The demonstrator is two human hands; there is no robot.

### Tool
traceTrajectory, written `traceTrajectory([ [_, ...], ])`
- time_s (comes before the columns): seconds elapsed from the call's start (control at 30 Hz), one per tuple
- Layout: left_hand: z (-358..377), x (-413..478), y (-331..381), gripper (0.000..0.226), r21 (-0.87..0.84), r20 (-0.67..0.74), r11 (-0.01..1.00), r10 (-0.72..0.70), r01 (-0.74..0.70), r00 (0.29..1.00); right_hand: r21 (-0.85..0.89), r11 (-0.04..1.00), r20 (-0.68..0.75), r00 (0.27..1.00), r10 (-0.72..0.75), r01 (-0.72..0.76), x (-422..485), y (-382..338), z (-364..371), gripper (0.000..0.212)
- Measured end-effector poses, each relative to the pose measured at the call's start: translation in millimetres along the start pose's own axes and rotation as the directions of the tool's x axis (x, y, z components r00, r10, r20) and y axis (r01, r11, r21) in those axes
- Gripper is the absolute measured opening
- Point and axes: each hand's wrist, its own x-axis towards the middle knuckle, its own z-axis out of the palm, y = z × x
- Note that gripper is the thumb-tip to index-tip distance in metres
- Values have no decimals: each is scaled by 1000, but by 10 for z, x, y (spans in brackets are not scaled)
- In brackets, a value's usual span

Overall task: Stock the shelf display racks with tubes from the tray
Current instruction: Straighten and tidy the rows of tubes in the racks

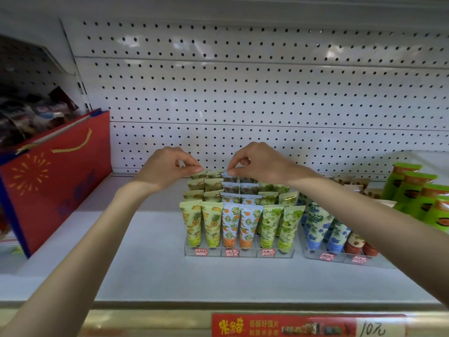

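Observation:
A clear display rack (239,252) on the white shelf holds rows of tubes: yellow pineapple tubes (202,222) on the left, white-and-orange tubes (237,223) in the middle, green tubes (279,224) on the right. My left hand (167,167) pinches the top edge of a yellow tube in the back row. My right hand (257,161) pinches the top of a back-row white-and-orange tube (229,176). A second clear rack (340,257) to the right holds blue-flowered tubes (318,224) and brown ones. No tray is in view.
A red gift bag (56,176) with a gold cord handle stands at the left of the shelf. Green packets (418,193) stand at the far right. White pegboard (243,93) backs the shelf. A red price label (308,325) runs along the front edge.

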Motion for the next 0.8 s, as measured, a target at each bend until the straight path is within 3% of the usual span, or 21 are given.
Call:
traceTrajectory([
  [0.4,4,-76,-187,8,-8,64,1000,-26,27,998,-160,987,-3,1000,15,-16,365,-62,219,17],
  [0.8,22,-35,-236,5,-15,48,1000,4,-3,999,-138,989,11,999,50,-48,458,-99,264,20],
])
